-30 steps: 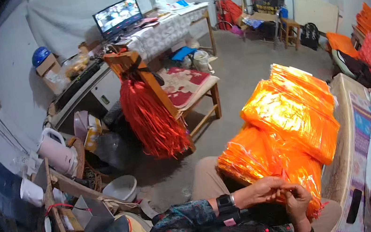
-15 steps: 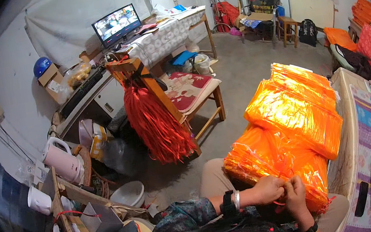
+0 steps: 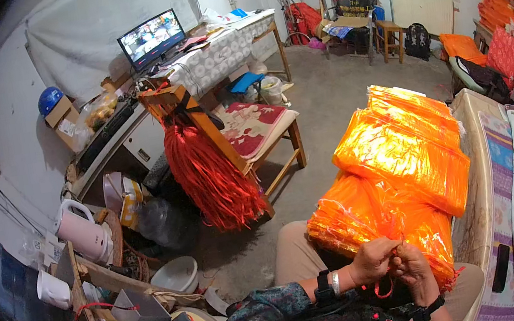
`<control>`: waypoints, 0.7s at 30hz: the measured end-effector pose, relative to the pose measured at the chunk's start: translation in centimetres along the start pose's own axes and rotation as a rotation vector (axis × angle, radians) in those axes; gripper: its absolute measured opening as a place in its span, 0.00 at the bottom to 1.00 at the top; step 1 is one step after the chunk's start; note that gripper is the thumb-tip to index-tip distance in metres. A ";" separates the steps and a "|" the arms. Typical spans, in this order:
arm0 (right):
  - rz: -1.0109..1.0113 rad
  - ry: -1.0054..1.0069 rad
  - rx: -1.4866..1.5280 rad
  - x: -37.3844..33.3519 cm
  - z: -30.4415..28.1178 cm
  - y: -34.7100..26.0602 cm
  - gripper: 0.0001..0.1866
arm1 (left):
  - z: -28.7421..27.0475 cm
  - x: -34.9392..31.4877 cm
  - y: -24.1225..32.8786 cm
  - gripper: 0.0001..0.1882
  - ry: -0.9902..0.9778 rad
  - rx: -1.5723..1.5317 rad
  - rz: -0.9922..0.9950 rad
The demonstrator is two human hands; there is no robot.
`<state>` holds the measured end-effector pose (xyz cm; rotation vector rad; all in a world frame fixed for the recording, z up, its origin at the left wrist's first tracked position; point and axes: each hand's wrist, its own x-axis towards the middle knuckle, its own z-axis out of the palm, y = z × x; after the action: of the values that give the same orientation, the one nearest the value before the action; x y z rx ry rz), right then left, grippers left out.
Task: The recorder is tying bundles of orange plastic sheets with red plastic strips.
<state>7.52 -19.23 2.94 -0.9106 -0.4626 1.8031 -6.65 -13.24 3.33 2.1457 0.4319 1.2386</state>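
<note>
A big pile of shiny orange plastic bundles (image 3: 400, 147) lies across my lap and reaches away from me. My left hand (image 3: 373, 261) is closed at the near edge of the pile, thumb and fingers pinching a thin red strip (image 3: 380, 290). Against it, my right hand (image 3: 415, 268) is closed too, its fingertips pinching the same strip. A loop of the strip hangs below the hands. Just beyond them the orange plastic is gathered in tight folds. The strip's course between the fingers is hidden.
A thick bunch of red strips (image 3: 209, 174) hangs from the back of a wooden chair (image 3: 298, 148). On the right is a bed edge (image 3: 475, 149) with a dark phone-like thing (image 3: 500, 271). To my left stand a pink kettle (image 3: 83, 234), a white basin (image 3: 176, 275) and a cluttered wooden box (image 3: 84, 283).
Both hands stay together at the pile's near edge, fingers slightly shifted. The red loop below them shows larger now. The whole view has swung a little, so the room sits slightly further left.
</note>
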 end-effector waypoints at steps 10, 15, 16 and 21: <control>-0.496 0.404 -0.339 0.2 1.7 3.4 0.08 | 1.5 -0.9 -0.5 0.02 0.103 -0.528 -0.824; -0.299 0.135 -0.199 -1.5 1.7 1.3 0.12 | -0.5 0.1 -0.9 0.10 -0.286 -1.348 -1.045; -0.251 0.198 -0.347 -1.8 2.1 0.3 0.13 | -0.5 -0.1 -0.9 0.10 -0.262 -1.285 -0.994; -0.321 0.232 -0.413 -0.8 1.4 -0.1 0.09 | -0.4 -0.1 0.1 0.07 -0.146 -0.227 -0.473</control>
<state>6.66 -19.75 4.22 -1.2343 -0.8002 1.3127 -7.05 -13.23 3.48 1.7898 0.6558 0.8169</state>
